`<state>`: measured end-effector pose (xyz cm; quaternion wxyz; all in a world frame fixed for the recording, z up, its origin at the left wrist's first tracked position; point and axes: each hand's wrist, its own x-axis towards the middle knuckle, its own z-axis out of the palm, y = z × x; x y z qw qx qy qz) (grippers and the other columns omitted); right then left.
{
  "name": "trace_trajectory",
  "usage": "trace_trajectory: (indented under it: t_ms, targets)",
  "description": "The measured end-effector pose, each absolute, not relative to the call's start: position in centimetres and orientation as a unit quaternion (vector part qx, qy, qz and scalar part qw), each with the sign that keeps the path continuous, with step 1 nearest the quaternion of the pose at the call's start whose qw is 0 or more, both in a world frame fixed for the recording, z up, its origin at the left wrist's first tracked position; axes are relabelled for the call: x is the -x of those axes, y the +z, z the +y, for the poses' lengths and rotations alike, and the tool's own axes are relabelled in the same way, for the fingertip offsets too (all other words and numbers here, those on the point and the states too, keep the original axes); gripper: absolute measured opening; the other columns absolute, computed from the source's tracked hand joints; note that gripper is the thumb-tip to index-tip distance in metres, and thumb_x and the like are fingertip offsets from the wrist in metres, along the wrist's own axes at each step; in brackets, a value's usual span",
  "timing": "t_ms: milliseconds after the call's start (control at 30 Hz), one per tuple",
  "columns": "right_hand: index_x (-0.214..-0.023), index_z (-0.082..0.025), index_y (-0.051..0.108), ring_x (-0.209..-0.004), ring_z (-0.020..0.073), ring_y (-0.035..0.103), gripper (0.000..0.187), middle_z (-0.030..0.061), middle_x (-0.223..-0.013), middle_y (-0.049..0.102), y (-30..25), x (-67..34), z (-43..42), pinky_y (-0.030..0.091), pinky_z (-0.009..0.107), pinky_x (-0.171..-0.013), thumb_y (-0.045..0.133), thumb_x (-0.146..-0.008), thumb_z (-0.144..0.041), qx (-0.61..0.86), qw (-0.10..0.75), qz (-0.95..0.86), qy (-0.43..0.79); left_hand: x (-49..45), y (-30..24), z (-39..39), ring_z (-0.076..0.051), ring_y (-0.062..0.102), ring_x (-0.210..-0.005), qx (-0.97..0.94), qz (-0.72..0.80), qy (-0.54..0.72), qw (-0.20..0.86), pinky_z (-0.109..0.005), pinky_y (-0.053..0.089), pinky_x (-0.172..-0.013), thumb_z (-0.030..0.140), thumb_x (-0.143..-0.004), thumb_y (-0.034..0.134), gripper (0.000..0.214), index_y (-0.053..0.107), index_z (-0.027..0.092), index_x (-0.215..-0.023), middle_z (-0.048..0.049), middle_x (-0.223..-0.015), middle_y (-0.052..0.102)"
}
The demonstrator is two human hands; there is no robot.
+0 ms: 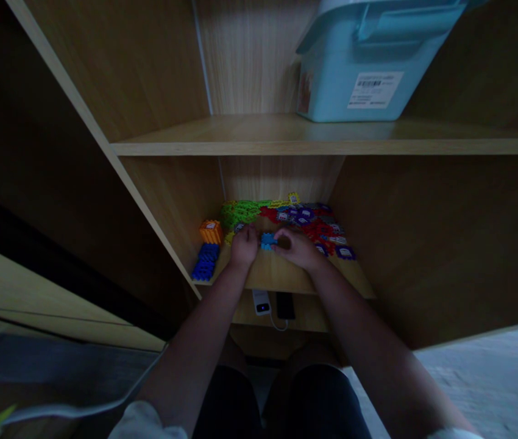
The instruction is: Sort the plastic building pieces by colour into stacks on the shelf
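Observation:
A light-blue plastic building block (267,241) with notched edges sits between my hands, just above or on the lower shelf. My right hand (302,247) pinches its right side between thumb and curled finger. Just left of the block is my left hand (244,245), its fingers closed; whether they hold anything is hidden. Green blocks (239,212) lie behind my left hand. Red blocks (320,231) and purple blocks (305,215) are spread behind and beside my right hand. An orange stack of blocks (211,231) and dark-blue blocks (206,261) line the left side.
A teal lidded bin (354,85) stands on the upper shelf (250,131), above my hands. Cabinet walls close in the left and right (423,231). Below the lower shelf, a white device (261,303) is cabled to a black phone (285,305).

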<state>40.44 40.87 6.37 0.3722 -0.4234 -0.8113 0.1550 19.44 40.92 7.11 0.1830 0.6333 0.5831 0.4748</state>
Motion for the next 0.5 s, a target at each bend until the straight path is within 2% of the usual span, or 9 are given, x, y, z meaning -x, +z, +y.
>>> trace_trajectory:
  t_ms: [300,500]
  targets:
    - [-0.105,-0.027,0.066,-0.109,0.0256,0.069,0.019,0.0055,-0.109,0.075,6.45,-40.44,40.99,0.054,0.04,-0.099,0.074,-0.094,-0.04,0.399,0.402,-0.813,0.136,-19.5,7.13,40.97,-0.022,0.071,-0.081,-0.635,0.587,0.469,0.18,-0.034,0.051,-0.082,0.03,-0.11,0.038,0.043,0.065,0.022,-0.078,-0.0066,-0.079,0.074]
    - [-0.108,-0.025,0.069,-0.111,0.0266,0.068,0.02,0.0096,-0.113,0.074,6.39,-40.61,41.51,0.053,0.041,-0.104,0.059,-0.104,-0.042,0.467,0.411,-0.779,0.074,-19.48,7.22,40.89,-0.021,0.069,-0.079,-0.631,0.586,0.476,0.179,-0.033,0.049,-0.079,0.031,-0.111,0.037,0.043,0.064,0.022,-0.078,-0.0062,-0.078,0.072]
